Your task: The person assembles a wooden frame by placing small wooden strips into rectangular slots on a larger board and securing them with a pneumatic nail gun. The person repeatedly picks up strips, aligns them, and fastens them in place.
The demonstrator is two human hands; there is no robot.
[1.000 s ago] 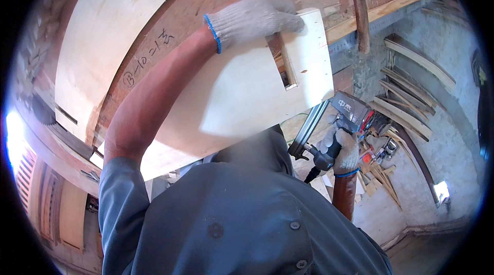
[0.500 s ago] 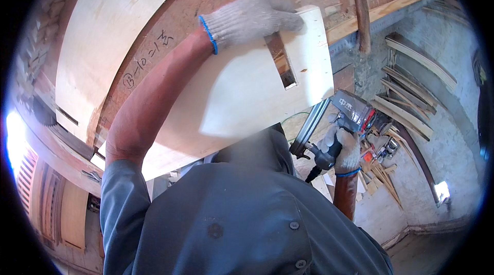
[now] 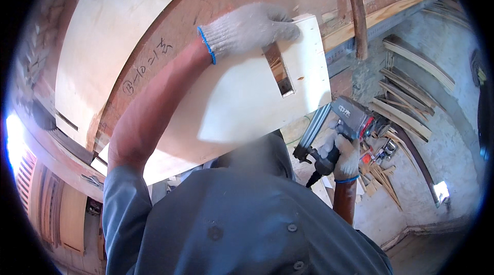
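Note:
A pale plywood board [image 3: 236, 110] with a rectangular slot near its right end lies tilted in front of me. My left hand [image 3: 252, 27], in a grey knit glove with a blue cuff, grips its far edge left of the far right corner. My right hand [image 3: 343, 157], gloved alike, is wrapped round the handle of a nail gun [image 3: 352, 115]. The gun's head is close by the board's near right corner; whether they touch I cannot tell. Small marks dot the board's right end. My left fingertips under the board are hidden.
A reddish worktop [image 3: 149, 59] with handwriting lies beneath, bearing another large pale panel [image 3: 108, 23] at left. A brown bar [image 3: 355, 15] crosses the worktop's far right edge. Stacked wood strips [image 3: 406, 90] are at right, above scattered offcuts [image 3: 383, 182]. A dark toothed disc [image 3: 43, 115] shows at left.
The board, both hands and the nail gun appear slightly lower in the picture, and so does the worktop behind them. Both grips are the same.

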